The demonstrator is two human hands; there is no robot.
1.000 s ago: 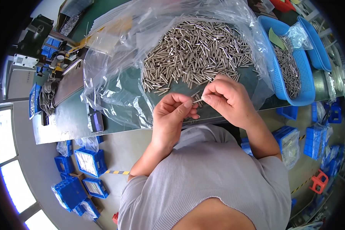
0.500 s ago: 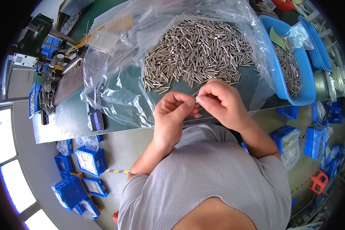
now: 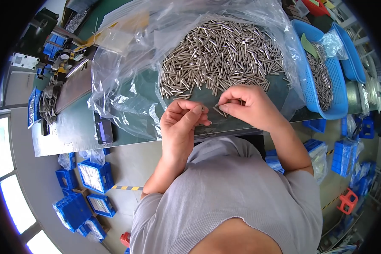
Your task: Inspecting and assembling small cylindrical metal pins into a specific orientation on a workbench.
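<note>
A wide heap of small metal pins (image 3: 224,53) lies on a sheet of clear plastic (image 3: 133,86) over the green table. Just in front of it, my left hand (image 3: 181,120) has thumb and forefinger pinched together, with a tiny piece at the tips too small to name. My right hand (image 3: 250,108) is closed to its right, the thumb pressed against the fingers. Slim metal pins (image 3: 219,111) stick out at its fingertips. The two hands are apart, close to the table's front edge.
A blue basket (image 3: 342,86) of similar pins stands on the right, a green piece and a clear bag in it. Another blue basket (image 3: 354,63) is beside it. At left are a bench device (image 3: 62,59) and a phone-like dark object (image 3: 103,131). Blue crates (image 3: 93,175) stand on the floor.
My hands, which met at the fingertips, have moved apart: the left one leftward, the right one slightly right. Pins now show at the right fingertips.
</note>
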